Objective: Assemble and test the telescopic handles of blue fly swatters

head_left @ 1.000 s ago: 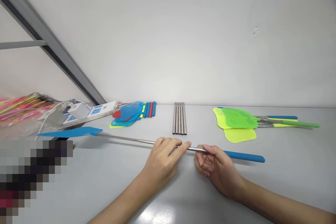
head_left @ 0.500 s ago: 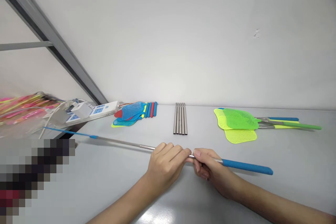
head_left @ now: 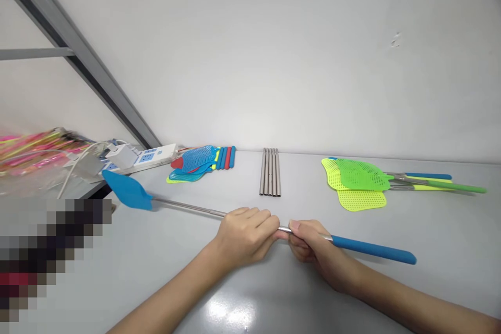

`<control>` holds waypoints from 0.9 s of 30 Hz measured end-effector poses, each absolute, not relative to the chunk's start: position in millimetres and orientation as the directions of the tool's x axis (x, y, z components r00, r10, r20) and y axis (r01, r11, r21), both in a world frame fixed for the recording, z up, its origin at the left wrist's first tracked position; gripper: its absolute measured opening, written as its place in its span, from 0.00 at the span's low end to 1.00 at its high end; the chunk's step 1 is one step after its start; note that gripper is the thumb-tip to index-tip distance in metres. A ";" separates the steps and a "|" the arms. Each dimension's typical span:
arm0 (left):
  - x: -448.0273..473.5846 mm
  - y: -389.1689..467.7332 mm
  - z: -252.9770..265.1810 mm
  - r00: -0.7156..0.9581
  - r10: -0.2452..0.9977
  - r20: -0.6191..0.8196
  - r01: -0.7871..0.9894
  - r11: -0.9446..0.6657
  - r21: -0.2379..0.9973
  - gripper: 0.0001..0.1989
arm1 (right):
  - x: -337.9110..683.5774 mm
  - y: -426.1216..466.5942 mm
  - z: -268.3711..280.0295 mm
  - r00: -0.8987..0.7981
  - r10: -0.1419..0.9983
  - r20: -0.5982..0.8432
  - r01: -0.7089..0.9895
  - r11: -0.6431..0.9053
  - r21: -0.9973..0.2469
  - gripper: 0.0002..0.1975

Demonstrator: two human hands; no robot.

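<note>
Both my hands are closed around the metal shaft of a fly swatter (head_left: 188, 205) held just above the grey table. Its blue paddle points left and its blue grip sleeve (head_left: 373, 249) sticks out to the right. My left hand (head_left: 247, 236) wraps the shaft near the middle, knuckles up. A short gap away, my right hand (head_left: 313, 248) pinches the shaft with thumb and fingers beside the blue grip. Behind my hands lie several metal tubes (head_left: 270, 172) side by side.
Loose swatter paddles (head_left: 198, 163) lie back left beside several coloured grip sleeves (head_left: 228, 158). Swatters with green and yellow paddles (head_left: 362, 199) are piled at the right. A power strip (head_left: 158, 155) with plugged-in chargers and plastic-wrapped items (head_left: 33, 151) sit far left. A wall (head_left: 274, 62) rises behind.
The swatter has turned about its shaft: its paddle was edge-on as a thin line and now shows its broad face. Both hands keep their hold on the shaft.
</note>
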State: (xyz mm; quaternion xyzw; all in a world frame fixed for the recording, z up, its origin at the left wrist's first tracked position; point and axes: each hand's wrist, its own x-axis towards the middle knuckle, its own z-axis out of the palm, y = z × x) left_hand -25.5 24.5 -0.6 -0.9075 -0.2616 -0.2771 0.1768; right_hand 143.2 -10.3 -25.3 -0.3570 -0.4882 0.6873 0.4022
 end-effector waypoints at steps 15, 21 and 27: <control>-32.6 34.8 7.3 0.795 0.332 0.508 0.496 -0.838 -0.227 0.18 | 142.6 -12.6 -20.7 -0.371 0.926 -0.073 -0.168 -0.144 -0.975 0.21; -35.2 37.8 8.6 0.806 0.318 0.500 0.482 -0.842 -0.241 0.19 | 142.9 -12.4 -21.5 -0.353 0.934 -0.057 -0.170 -0.124 -0.978 0.21; -38.8 41.8 9.6 0.808 0.302 0.506 0.482 -0.833 -0.272 0.19 | 143.6 -12.5 -20.8 -0.353 0.933 -0.068 -0.223 -0.154 -0.963 0.21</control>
